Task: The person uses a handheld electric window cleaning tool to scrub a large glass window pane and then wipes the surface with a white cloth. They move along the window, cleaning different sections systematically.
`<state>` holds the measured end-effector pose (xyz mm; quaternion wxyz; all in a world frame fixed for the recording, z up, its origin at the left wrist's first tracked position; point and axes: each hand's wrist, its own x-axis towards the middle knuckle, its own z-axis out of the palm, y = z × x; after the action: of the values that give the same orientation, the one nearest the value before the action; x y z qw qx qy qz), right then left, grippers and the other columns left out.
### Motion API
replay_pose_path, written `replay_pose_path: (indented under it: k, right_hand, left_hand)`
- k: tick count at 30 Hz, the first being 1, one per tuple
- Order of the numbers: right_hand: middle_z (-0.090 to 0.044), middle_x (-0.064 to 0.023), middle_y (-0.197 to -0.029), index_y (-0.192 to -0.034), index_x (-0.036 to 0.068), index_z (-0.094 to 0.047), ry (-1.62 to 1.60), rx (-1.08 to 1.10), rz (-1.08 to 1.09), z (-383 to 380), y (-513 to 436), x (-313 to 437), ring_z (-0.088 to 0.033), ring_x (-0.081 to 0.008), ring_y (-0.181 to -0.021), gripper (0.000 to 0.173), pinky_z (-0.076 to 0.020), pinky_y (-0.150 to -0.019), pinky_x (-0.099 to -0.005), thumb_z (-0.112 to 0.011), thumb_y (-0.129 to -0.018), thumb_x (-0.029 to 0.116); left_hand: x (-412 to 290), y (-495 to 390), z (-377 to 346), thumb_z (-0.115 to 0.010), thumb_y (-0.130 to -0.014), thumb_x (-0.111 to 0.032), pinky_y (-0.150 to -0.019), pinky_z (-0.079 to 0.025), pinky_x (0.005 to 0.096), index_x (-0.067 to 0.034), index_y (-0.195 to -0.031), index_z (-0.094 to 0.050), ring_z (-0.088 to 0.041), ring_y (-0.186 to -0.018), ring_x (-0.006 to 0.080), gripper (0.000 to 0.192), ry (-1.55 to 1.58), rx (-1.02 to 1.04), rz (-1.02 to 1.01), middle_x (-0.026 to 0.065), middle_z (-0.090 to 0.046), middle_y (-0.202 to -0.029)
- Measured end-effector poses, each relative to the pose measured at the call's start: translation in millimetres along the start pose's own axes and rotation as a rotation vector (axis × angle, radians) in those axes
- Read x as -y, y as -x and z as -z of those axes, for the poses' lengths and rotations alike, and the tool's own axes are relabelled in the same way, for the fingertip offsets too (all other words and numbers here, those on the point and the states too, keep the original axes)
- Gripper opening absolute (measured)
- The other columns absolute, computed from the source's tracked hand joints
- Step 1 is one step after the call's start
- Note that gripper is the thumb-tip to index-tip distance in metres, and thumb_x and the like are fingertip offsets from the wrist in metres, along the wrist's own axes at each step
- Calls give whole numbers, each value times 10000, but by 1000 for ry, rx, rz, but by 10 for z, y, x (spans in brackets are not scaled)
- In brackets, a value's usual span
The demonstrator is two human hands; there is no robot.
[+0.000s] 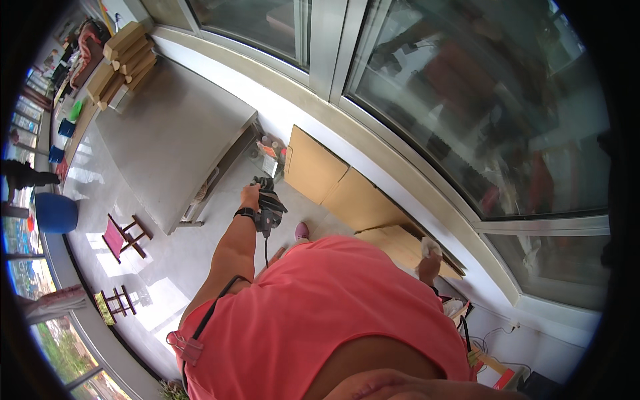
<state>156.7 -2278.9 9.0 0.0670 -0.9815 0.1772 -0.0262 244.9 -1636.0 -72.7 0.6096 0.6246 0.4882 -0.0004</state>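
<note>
My left hand (251,194), with a dark watch on its wrist, holds a black object (270,205) that looks like a bag or a covered device; its exact kind cannot be told. A black cable (266,250) hangs from its lower end, and another cable, clipped to my pink top (320,300), runs over my upper arm. On the other side my right hand (429,267) is closed around a crumpled whitish cloth or paper (431,247), close to flattened cardboard (395,245) by the wall.
A large metal-topped table (175,125) bears stacked long cardboard boxes (125,55) at its far end. Cardboard sheets (315,165) lean against the wall below the windows. Folding stools (116,239) and a blue barrel (56,213) stand at the left. Bottles (272,145) stand beside the table.
</note>
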Motion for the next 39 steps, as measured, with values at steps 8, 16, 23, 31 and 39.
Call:
replay_pose_path:
  k: [8, 16, 23, 31, 39]
  right_hand:
    - [-568, -162, -1020, -1047, 74, -614, -160, 154, 260, 144, -58, 890, -537, -345, -977, 333, -448, -821, -420, -529, -726, 61]
    - [-561, -146, -1016, -1000, 86, -630, -343, 206, 512, -243, -597, 1685, -548, -341, -948, 271, -462, -789, -417, -559, -739, 94]
    - [-581, -129, -982, -985, 83, -634, -457, 318, 639, -426, -773, 2274, -552, -328, -943, 258, -462, -797, -408, -561, -741, 122]
    - [-596, -135, -957, -981, 82, -636, -442, 242, 539, -381, -917, 2513, -556, -328, -928, 271, -465, -801, -405, -568, -722, 118]
    - [-591, -154, -941, -989, 61, -624, -471, 128, 388, -216, -522, 3358, -553, -343, -899, 263, -459, -788, -412, -555, -738, 98]
  left_hand:
    - [-609, -145, -27, -619, -693, -3, -753, -472, 380, 10, -1068, -563, -597, -862, 264, 380, 191, 213, -92, 153, -618, -969]
    - [-2207, 489, 230, -552, -711, 123, -799, -491, 329, -34, -1041, -563, -582, -867, 191, 366, 33, 417, -542, 61, -609, -926]
    - [-3625, 1033, 883, -500, -783, 104, -866, -475, 357, -102, -1079, -552, -598, -921, 230, 365, 792, 533, -888, 67, -622, -1008]
    - [-3209, 193, -105, -473, -877, -171, -972, -388, 415, 4, -1040, -559, -553, -1016, 300, 254, 806, 671, -269, 156, -600, -1064]
    - [-2723, -1948, -228, -534, -690, 135, -840, -469, 329, 58, -1134, -513, -586, -975, 271, 451, 620, 818, -303, 189, -614, -992]
